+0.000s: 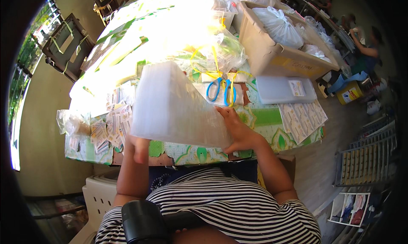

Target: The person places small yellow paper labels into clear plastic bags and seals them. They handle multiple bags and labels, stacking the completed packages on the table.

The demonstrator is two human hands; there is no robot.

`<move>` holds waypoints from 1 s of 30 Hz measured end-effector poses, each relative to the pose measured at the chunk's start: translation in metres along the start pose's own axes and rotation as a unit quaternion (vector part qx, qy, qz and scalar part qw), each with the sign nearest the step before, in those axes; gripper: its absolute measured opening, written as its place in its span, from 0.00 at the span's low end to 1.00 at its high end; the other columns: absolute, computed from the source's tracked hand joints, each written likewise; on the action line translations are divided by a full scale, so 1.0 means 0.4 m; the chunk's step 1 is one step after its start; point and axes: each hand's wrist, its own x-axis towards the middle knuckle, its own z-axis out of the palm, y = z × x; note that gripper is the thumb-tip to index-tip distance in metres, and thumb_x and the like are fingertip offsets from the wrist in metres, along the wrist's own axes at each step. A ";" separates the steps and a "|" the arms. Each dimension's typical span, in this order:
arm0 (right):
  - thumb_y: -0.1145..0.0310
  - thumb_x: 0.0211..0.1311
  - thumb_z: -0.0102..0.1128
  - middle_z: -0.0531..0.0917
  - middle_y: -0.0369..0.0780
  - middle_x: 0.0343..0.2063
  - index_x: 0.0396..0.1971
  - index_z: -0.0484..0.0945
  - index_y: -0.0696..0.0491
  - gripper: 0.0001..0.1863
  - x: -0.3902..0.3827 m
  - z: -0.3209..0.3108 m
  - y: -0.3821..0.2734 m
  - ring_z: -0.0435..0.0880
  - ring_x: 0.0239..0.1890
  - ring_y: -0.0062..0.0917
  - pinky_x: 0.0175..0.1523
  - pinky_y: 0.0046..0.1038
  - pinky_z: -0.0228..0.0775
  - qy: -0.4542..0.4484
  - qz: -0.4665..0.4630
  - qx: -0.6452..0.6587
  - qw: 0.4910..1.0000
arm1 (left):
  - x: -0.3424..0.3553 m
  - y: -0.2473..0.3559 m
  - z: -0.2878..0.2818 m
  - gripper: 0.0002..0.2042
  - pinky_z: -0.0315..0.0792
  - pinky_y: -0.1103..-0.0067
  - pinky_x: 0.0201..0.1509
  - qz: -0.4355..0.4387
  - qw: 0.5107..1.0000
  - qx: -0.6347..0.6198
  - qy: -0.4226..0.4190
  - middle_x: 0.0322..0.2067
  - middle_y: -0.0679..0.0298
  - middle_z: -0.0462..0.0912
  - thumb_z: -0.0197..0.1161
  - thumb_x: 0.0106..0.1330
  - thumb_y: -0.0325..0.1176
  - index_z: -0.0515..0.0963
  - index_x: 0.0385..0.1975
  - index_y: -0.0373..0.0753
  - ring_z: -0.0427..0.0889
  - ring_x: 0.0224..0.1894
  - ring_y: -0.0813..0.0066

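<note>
A thick block of translucent plastic, apparently a stack of clear plastic sheets or bags (178, 110), is tilted up over the table's near edge between my hands. At its lower left corner my left hand (140, 148) is closed on it, most of the fingers hidden behind the plastic. My right hand (239, 131) grips the right edge, with the thumb below and fingers above. Just beyond the right hand lie blue-handled scissors (221, 91) near yellow ties (214, 59). Some edges of the stack are blurred.
Cut paper labels (114, 127) and a small clear bag (74, 123) lie at left. To the right are another plastic stack (285, 90), printed label sheets (302, 120) and a large tan crate (284, 59) of filled bags. A person (367, 48) is at far right.
</note>
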 end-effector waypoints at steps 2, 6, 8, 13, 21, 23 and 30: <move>0.64 0.24 0.82 0.57 0.52 0.61 0.72 0.46 0.48 0.69 -0.006 -0.019 -0.001 0.57 0.66 0.50 0.71 0.42 0.53 -0.016 0.023 -0.025 0.999 | -0.033 0.035 -0.052 0.60 0.62 0.64 0.69 -0.091 0.974 -0.202 0.047 0.66 0.50 0.63 0.62 0.45 0.77 0.56 0.69 0.31 0.65 0.67 0.60; 0.62 0.24 0.83 0.57 0.52 0.62 0.73 0.48 0.45 0.69 -0.010 -0.059 -0.003 0.57 0.67 0.50 0.71 0.42 0.53 -0.058 0.032 -0.111 0.992 | -0.126 0.075 -0.113 0.45 0.71 0.63 0.61 -0.418 0.861 -0.146 0.251 0.59 0.50 0.72 0.61 0.60 0.64 0.60 0.65 0.30 0.74 0.60 0.58; 0.62 0.24 0.83 0.56 0.52 0.62 0.73 0.48 0.45 0.69 -0.004 -0.073 -0.003 0.58 0.67 0.51 0.71 0.42 0.53 -0.089 0.039 -0.179 0.979 | -0.164 0.052 -0.100 0.34 0.77 0.64 0.53 -0.486 0.821 -0.128 0.273 0.52 0.52 0.77 0.66 0.63 0.47 0.64 0.62 0.31 0.79 0.52 0.59; 0.65 0.24 0.84 0.55 0.50 0.64 0.72 0.51 0.36 0.68 -0.018 -0.074 -0.017 0.61 0.65 0.48 0.69 0.41 0.56 -0.055 0.096 -0.194 0.975 | -0.210 0.023 -0.084 0.29 0.81 0.68 0.48 -0.477 0.806 -0.170 0.306 0.47 0.50 0.77 0.66 0.58 0.30 0.65 0.57 0.26 0.82 0.46 0.61; 0.76 0.41 0.76 0.81 0.41 0.39 0.57 0.78 0.46 0.36 -0.095 -0.145 -0.036 0.80 0.40 0.33 0.49 0.32 0.71 0.005 0.189 0.003 0.982 | -0.273 -0.001 -0.109 0.25 0.79 0.62 0.53 -0.467 0.783 -0.192 0.364 0.47 0.47 0.78 0.54 0.57 0.27 0.65 0.57 0.25 0.83 0.46 0.55; 0.77 0.44 0.74 0.81 0.41 0.37 0.48 0.82 0.49 0.26 -0.124 -0.219 -0.029 0.80 0.37 0.30 0.45 0.29 0.72 0.047 0.182 -0.052 0.981 | -0.300 0.013 -0.117 0.27 0.79 0.62 0.55 -0.441 0.789 -0.205 0.377 0.48 0.46 0.78 0.54 0.57 0.28 0.63 0.59 0.26 0.83 0.48 0.53; 0.76 0.63 0.63 0.83 0.38 0.43 0.45 0.79 0.60 0.11 -0.260 -0.629 0.049 0.79 0.42 0.17 0.48 0.20 0.71 0.681 -0.047 0.000 0.731 | -0.361 0.053 -0.113 0.28 0.79 0.61 0.54 -0.390 0.787 -0.225 0.422 0.50 0.48 0.78 0.55 0.59 0.31 0.62 0.61 0.29 0.82 0.49 0.54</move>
